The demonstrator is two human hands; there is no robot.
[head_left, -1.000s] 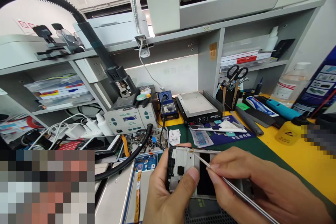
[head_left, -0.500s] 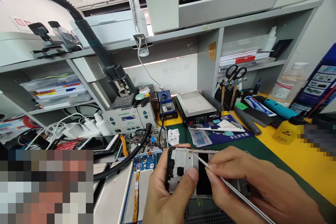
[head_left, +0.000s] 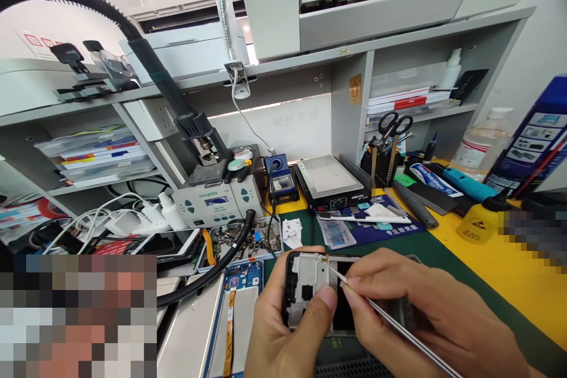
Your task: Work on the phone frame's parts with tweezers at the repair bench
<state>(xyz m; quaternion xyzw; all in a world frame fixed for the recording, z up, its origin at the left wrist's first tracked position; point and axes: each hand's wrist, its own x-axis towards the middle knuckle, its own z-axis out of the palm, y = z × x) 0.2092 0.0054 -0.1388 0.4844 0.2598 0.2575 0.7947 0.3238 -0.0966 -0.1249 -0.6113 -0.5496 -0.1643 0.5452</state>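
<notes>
My left hand (head_left: 290,331) is closed around the left end of a phone frame (head_left: 310,274), its thumb pressed on the grey inner face. The frame lies tilted in the hand, and a black area shows in its middle; much of its right side is hidden behind my right hand (head_left: 398,307). That hand pinches slim metal tweezers (head_left: 394,322) like a pen. Their pointed end rests on or just above the frame near its upper edge; contact is hard to make out.
Left of my hands lies a blue phone chassis (head_left: 244,274) with an orange flex cable. Behind it are a tray of circuit boards (head_left: 268,233) and a hot-air station (head_left: 217,201). A black hose (head_left: 221,269) crosses there. A heating plate (head_left: 332,177) and a yellow bottle (head_left: 478,221) stand further back.
The tweezers' tip has shifted slightly down and right, away from the frame's top edge. Frame and hands sit a little lower and further right in view.
</notes>
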